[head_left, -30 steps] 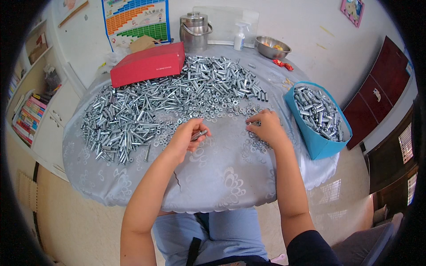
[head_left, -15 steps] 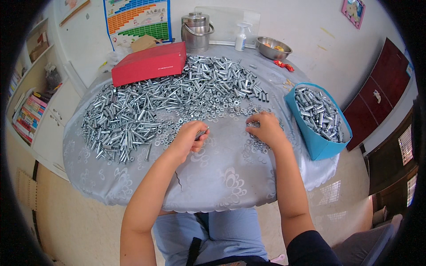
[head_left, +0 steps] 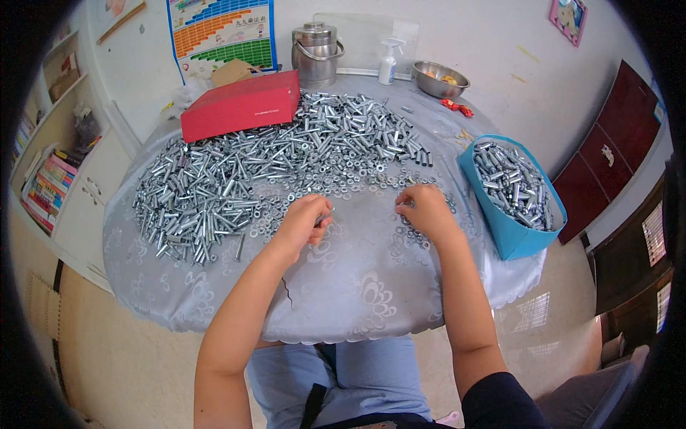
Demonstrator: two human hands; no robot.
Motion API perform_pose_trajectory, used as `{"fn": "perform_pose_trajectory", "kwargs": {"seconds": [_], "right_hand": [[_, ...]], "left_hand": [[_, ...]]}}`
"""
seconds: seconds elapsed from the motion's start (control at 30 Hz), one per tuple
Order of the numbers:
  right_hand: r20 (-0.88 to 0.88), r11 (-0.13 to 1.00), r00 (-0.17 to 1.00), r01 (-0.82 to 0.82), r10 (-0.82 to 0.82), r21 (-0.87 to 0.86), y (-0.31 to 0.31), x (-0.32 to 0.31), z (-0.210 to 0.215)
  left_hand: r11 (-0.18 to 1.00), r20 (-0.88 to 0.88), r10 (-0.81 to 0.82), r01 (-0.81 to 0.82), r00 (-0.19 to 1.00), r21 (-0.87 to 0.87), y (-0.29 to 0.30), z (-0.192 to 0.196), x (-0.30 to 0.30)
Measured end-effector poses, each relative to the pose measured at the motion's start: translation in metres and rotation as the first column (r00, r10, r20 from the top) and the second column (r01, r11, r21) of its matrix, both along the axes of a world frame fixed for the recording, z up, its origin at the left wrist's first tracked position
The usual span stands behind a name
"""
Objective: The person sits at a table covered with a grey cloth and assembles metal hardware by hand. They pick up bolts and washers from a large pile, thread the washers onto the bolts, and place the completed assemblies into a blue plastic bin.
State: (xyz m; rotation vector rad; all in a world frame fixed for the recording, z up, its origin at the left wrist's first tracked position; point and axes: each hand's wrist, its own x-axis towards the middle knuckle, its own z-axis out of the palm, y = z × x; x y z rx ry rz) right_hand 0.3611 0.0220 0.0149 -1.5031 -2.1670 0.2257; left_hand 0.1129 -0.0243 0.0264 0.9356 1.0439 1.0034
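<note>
My left hand [head_left: 304, 222] is closed around a metal bolt [head_left: 323, 218], whose tip shows past the curled fingers just above the cloth. To the right, my right hand [head_left: 427, 207] rests among loose washers [head_left: 416, 237], thumb and fingertips drawn together; whatever they pinch is too small to make out. Beyond both hands lies a wide heap of silvery bolts and sleeves [head_left: 193, 189]. Loose nuts and washers [head_left: 341, 184] spread along its near edge. One single bolt [head_left: 239, 247] lies apart, left of my left hand.
A blue fabric bin [head_left: 527, 244] full of metal sleeve bolts stands at the right table edge. A red box [head_left: 243, 106] leans on the heap. Farther back are a steel pot [head_left: 314, 61], a spray bottle [head_left: 387, 64], a steel bowl [head_left: 437, 87] and red wrappers [head_left: 457, 107].
My left hand has shifted very slightly left with the bolt. The fingertips of my right hand have drawn closer together, and the hand stays over the washers.
</note>
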Motion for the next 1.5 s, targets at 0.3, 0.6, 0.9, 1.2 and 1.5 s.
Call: {"fn": "perform_pose_trajectory", "kwargs": {"seconds": [0.3,0.6,0.9,1.2,1.5], "right_hand": [[0.030,1.000,0.999,-0.011,0.011,0.016,-0.003,-0.002,0.003],[-0.007,0.999,1.000,-0.010,0.010,-0.040,-0.003,-0.001,0.002],[-0.073,0.999,0.997,0.020,-0.022,-0.035,-0.002,0.003,0.002],[0.055,0.998,0.997,0.059,-0.058,-0.005,-0.004,0.004,0.006],[0.049,0.997,0.996,0.079,-0.079,0.014,0.000,0.005,-0.001]], "left_hand": [[0.997,-0.002,-0.068,0.068,0.998,-0.027,-0.001,0.001,-0.002],[0.961,-0.024,-0.062,0.066,0.998,0.270,0.004,-0.011,0.002],[0.903,-0.082,0.001,0.034,0.997,0.428,-0.005,0.000,0.009],[0.809,-0.037,0.060,-0.027,0.998,0.588,-0.003,-0.005,0.005],[0.868,0.285,-0.033,-0.114,0.958,0.484,-0.004,0.001,0.002]]}}
